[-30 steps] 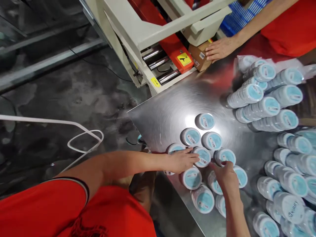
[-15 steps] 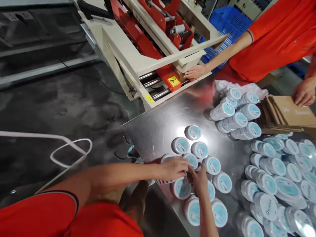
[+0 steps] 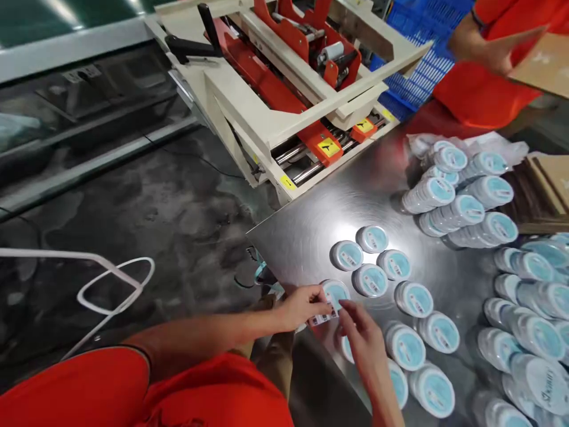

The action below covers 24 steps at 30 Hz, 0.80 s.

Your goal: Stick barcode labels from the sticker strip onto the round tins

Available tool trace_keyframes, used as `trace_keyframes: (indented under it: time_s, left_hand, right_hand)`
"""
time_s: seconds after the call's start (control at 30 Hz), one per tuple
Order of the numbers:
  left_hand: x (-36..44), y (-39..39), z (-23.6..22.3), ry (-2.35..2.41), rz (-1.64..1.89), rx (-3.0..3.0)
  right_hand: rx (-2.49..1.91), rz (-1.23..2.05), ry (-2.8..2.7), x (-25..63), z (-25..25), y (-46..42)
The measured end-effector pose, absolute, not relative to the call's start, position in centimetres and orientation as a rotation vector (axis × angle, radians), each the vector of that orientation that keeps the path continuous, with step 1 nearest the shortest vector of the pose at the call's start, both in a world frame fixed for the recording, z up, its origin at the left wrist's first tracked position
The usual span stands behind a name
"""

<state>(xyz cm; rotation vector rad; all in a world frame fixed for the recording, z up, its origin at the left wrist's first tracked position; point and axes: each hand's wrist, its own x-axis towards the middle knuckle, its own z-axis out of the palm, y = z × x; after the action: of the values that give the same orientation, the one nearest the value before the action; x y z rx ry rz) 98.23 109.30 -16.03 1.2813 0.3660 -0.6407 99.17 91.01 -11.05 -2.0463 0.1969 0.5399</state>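
Note:
My left hand [image 3: 302, 306] pinches a small white label strip [image 3: 322, 317] at the near corner of the steel table [image 3: 311, 228]. A round container with a pale blue lid [image 3: 336, 292] lies just behind my left fingers. My right hand [image 3: 363, 341] is next to it, fingers curled, thumb and forefinger meeting at the strip's edge. Several more blue-lidded containers [image 3: 370, 280] lie in rows on the table around both hands. One container [image 3: 347, 347] is partly hidden under my right hand.
A cream and red taping machine [image 3: 306, 89] stands at the table's far edge. Bagged stacks of containers [image 3: 462, 196] lie at the right, flat cartons [image 3: 549, 190] beyond them. Another person in an orange shirt [image 3: 489, 83] holds a carton. A white cable [image 3: 111, 279] loops on the floor.
My hands pulled back off the lids toward the table corner and came together on the label strip. The other person's hand left the machine and lifted a carton.

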Motion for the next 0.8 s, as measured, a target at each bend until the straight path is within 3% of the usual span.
trace_keyframes:
  time_s: [0.2, 0.6, 0.7, 0.8]
  left_hand:
    - [96.4, 109.3, -15.6, 0.379, -0.671, 1.35]
    - [94.7, 110.3, -17.6, 0.221, -0.937, 1.413]
    - [95.0, 110.7, -17.9, 0.228, -0.871, 1.614]
    - [95.5, 111.2, -17.7, -0.055, -0.715, 1.865]
  right_hand:
    - [-1.779, 0.642, 0.374, 96.5, -10.9, 92.6]
    - [-2.035, 0.66, 0.463, 94.5, -12.5, 92.1]
    - [-2.089, 0.607, 0.52, 95.4, -13.9, 91.5]
    - [-2.206, 0.602, 0.526, 96.9, -15.6, 91.4]
